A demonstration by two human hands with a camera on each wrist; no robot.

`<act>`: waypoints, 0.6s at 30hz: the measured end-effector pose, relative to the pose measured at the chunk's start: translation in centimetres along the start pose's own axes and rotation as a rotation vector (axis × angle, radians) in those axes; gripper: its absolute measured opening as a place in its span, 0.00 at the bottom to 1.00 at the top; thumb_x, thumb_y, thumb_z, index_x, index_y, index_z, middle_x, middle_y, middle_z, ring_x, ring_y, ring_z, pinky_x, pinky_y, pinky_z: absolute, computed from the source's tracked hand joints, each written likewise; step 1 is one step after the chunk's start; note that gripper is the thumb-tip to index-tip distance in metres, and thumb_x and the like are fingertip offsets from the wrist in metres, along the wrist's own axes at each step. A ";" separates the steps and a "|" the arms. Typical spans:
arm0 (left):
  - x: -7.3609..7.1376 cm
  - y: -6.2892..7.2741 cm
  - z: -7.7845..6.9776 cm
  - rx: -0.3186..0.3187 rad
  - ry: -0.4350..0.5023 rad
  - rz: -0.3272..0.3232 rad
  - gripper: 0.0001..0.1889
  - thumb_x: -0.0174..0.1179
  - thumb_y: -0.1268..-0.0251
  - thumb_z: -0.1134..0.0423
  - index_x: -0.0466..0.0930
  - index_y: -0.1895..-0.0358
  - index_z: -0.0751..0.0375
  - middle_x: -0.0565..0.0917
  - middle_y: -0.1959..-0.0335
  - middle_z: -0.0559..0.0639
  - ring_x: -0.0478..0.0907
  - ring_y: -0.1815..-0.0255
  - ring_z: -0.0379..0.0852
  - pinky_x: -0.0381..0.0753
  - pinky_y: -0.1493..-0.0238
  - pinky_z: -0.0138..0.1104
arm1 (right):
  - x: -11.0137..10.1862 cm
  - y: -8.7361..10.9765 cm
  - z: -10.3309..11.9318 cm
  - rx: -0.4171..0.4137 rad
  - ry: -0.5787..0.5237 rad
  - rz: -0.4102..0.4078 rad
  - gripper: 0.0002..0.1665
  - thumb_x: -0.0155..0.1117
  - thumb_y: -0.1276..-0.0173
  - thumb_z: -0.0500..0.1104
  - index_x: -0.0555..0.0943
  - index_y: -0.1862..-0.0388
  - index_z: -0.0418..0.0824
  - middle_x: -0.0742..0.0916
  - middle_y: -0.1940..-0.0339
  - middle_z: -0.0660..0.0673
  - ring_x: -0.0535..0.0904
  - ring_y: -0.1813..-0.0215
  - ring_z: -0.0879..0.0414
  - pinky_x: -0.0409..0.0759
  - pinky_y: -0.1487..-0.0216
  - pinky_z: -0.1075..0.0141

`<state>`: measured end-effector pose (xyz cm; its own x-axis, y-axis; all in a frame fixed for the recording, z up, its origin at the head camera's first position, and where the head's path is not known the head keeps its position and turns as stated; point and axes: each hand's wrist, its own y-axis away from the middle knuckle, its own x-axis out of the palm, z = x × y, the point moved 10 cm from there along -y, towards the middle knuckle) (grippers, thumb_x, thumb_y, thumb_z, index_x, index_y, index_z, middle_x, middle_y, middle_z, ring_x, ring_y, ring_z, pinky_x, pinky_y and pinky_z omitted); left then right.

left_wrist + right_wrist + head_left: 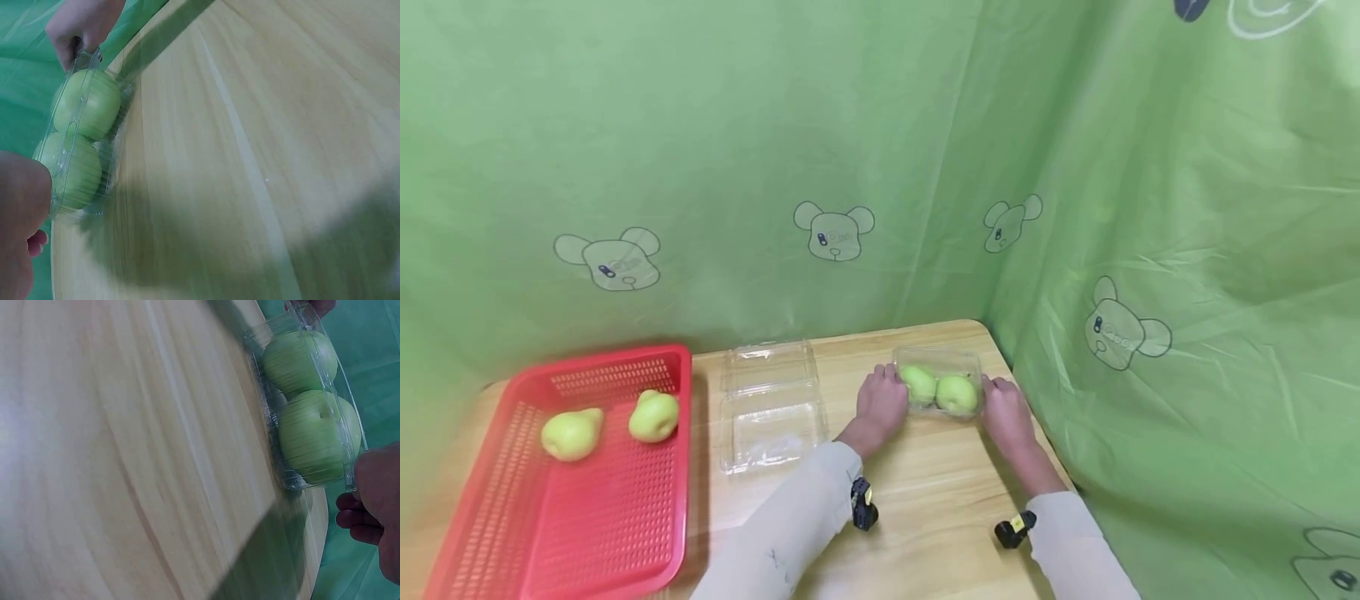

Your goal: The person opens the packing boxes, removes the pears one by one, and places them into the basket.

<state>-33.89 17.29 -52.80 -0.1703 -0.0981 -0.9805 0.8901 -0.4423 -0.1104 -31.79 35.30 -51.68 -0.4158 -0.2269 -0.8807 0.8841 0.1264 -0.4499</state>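
A clear plastic clamshell container [937,357] with two green apples [957,394] inside is near the table's far right corner. Its lid lies over the apples. My left hand [882,403] grips the container's left end, and my right hand [1006,416] grips the right end, both by the rim. In the left wrist view, the container [106,164] appears at the left, with the curled right hand [86,25] at its far end. In the right wrist view, my right hand's fingers [357,519] curl below the rim; the left hand is mostly hidden there.
A red plastic basket [682,467] at the left holds two more green apples [653,417]. Between basket and hands lies an opened clear clamshell container [772,427]. A green curtain [737,167] hangs behind and to the right of the wooden table [940,500].
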 end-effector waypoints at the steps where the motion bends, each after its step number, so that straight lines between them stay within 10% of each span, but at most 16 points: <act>1: -0.1 0.1 0.0 0.001 0.000 -0.012 0.12 0.57 0.25 0.62 0.89 0.51 0.60 0.85 0.51 0.51 0.78 0.57 0.44 0.85 0.59 0.29 | 0.0 0.0 0.1 -0.006 0.004 0.000 0.24 0.67 0.46 0.22 0.84 0.47 0.22 0.87 0.63 0.27 0.85 0.64 0.34 0.90 0.62 0.46; 18: -0.3 3.0 0.0 0.023 -0.119 -0.071 0.09 0.58 0.27 0.63 0.89 0.63 0.56 0.79 0.67 0.47 0.69 0.68 0.42 0.72 0.72 0.26 | 0.1 1.0 1.7 -0.041 -0.015 0.022 0.29 0.69 0.50 0.21 0.83 0.45 0.23 0.88 0.62 0.28 0.85 0.62 0.36 0.91 0.59 0.48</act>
<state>-31.17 16.02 -52.80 -0.2828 -0.1697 -0.9440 0.8643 -0.4719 -0.1741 -30.54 33.72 -52.00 -0.3927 -0.2382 -0.8883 0.8834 0.1708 -0.4363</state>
